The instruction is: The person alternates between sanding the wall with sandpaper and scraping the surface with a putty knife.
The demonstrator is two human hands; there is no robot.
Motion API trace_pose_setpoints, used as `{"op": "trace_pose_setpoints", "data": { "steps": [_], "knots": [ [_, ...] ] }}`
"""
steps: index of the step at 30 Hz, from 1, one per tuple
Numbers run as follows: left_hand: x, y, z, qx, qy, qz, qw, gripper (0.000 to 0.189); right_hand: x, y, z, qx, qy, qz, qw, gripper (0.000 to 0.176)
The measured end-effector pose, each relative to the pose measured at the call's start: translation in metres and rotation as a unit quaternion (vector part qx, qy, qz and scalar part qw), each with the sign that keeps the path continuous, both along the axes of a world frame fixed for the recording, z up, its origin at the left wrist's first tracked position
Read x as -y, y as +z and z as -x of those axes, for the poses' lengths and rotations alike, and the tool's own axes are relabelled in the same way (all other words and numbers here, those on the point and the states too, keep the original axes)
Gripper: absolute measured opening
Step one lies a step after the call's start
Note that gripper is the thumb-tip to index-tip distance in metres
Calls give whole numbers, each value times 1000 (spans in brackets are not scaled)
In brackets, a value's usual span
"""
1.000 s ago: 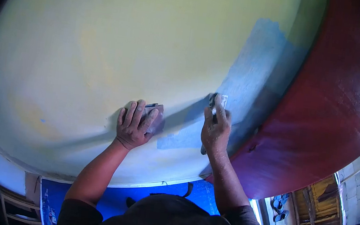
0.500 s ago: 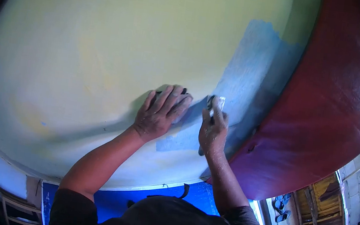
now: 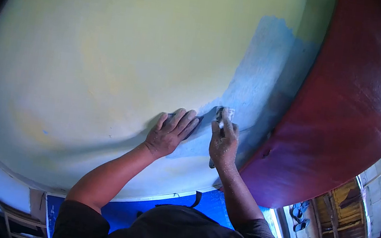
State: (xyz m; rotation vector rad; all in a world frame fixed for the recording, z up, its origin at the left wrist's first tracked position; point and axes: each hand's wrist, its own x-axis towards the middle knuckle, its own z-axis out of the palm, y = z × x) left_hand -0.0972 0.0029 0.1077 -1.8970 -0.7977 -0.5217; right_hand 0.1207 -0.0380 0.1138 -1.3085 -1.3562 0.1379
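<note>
My left hand (image 3: 169,133) lies against the pale yellow wall (image 3: 128,45), its fingers slightly spread over a dark, flat piece of sandpaper (image 3: 192,128) pressed to the surface. Most of that piece is hidden beneath the fingers. To its right, my right hand (image 3: 224,144) grips a putty knife (image 3: 224,116). The broad blade, smeared whitish, points up the wall, and the dark handle end shows below the palm. Both hands and the right forearm are dusty. A bluish-grey patch (image 3: 260,70) on the wall runs up from around the two hands.
A dark red curtain (image 3: 339,104) hangs along the right side, close to the right arm. Below the wall is a blue surface (image 3: 126,213). A wooden rack (image 3: 21,222) stands at the lower left. Sandals (image 3: 301,218) lie near an opening at the lower right.
My left hand has slid down the wall with the sandpaper. My right hand and the putty knife are slightly lower too. The view has shifted a little.
</note>
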Motion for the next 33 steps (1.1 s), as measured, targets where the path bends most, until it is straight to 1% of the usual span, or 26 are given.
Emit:
{"op": "trace_pose_setpoints", "data": {
  "steps": [1, 3, 4, 6, 8, 10, 12, 13, 15, 17, 18, 21, 25, 27, 28, 30, 31, 33],
  "knots": [
    [-2, -2, 1, -14, -3, -17, 1000, 55, 1, 1, -5, -3, -7, -13, 1000, 55],
    [-5, 19, -13, -3, -9, 3, 1000, 56, 0, 3, -13, -3, -15, -42, 999, 54],
    [-8, 38, -25, 1, -11, 12, 1000, 56, -2, 3, -18, -3, -17, -58, 998, 54],
    [-22, 89, -56, 57, -30, -20, 998, 60, -2, 6, -23, -1, -15, -71, 997, 54],
    [-42, 145, -92, 107, -73, -73, 989, 56, 0, 9, -23, -12, -8, -48, 999, 54],
    [-58, 200, -119, 122, -108, -100, 982, 52, 0, 8, -21, -19, -7, -42, 999, 54],
    [-71, 228, -134, 107, -121, -103, 981, 50, -1, 2, -18, -22, -11, -50, 998, 55],
    [-76, 231, -139, 100, -129, -103, 981, 50, -2, -1, -18, -23, -16, -47, 998, 56],
    [-78, 214, -142, 85, -113, -97, 985, 50, -5, -6, -21, -25, -30, -45, 998, 57],
    [-81, 181, -140, 61, -117, -83, 988, 52, -3, -9, -25, -38, -42, -31, 998, 57],
    [-78, 164, -136, 31, -92, -67, 993, 54, -2, -12, -29, -34, -51, -27, 998, 57],
    [-72, 103, -117, 13, -83, 8, 996, 58, -5, -20, -33, -21, -64, -26, 997, 57],
    [-53, 35, -91, -68, -29, -10, 997, 63, 2, -17, -38, -25, -61, -19, 998, 56],
    [-43, 7, -78, -110, -13, -7, 994, 65, 5, -15, -42, -22, -53, -20, 998, 55],
    [-40, -8, -69, -135, -11, 17, 991, 66, 4, -17, -43, -20, -46, -24, 998, 55],
    [-35, -12, -56, -187, -9, 63, 980, 67, 6, -14, -43, -7, -42, -44, 998, 54],
    [-39, -10, -55, -181, -3, 43, 983, 68, 6, -14, -42, -7, -49, -48, 998, 54],
    [-38, 42, -64, -160, 11, 4, 987, 68, 4, -16, -41, 2, -58, -56, 997, 55]
  ]
}}
